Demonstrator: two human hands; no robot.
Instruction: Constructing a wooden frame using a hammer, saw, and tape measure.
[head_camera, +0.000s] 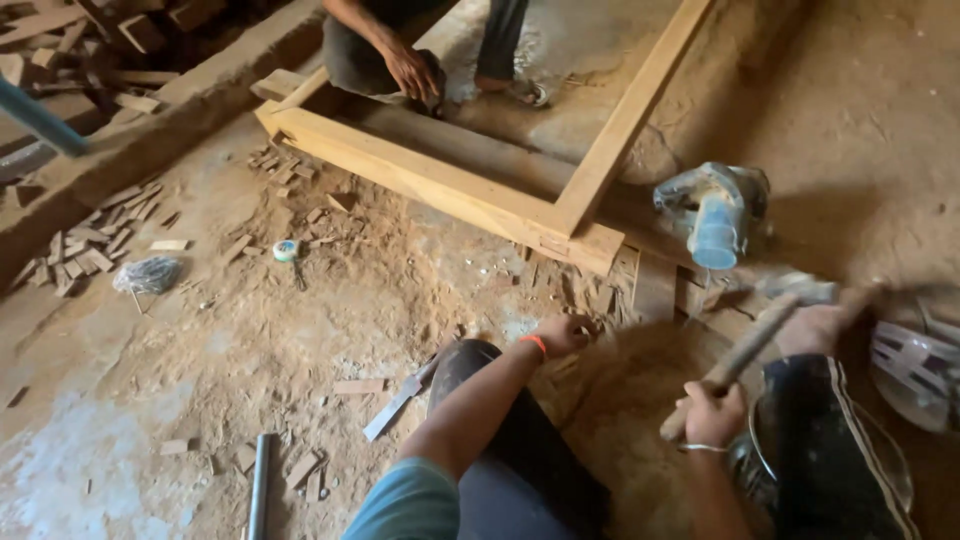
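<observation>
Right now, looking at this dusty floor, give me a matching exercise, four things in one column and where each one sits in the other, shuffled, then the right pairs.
Things:
1. hammer
2. power saw
3. tape measure
4. wooden frame

Places:
A. on the ground left of the frame, among wood chips
B. held by its handle in the right hand
C. lying across the floor, another person crouched at its far side
D. on the ground just right of the frame's near corner

Pairs: 1-B, 2-D, 3-A, 4-C
</observation>
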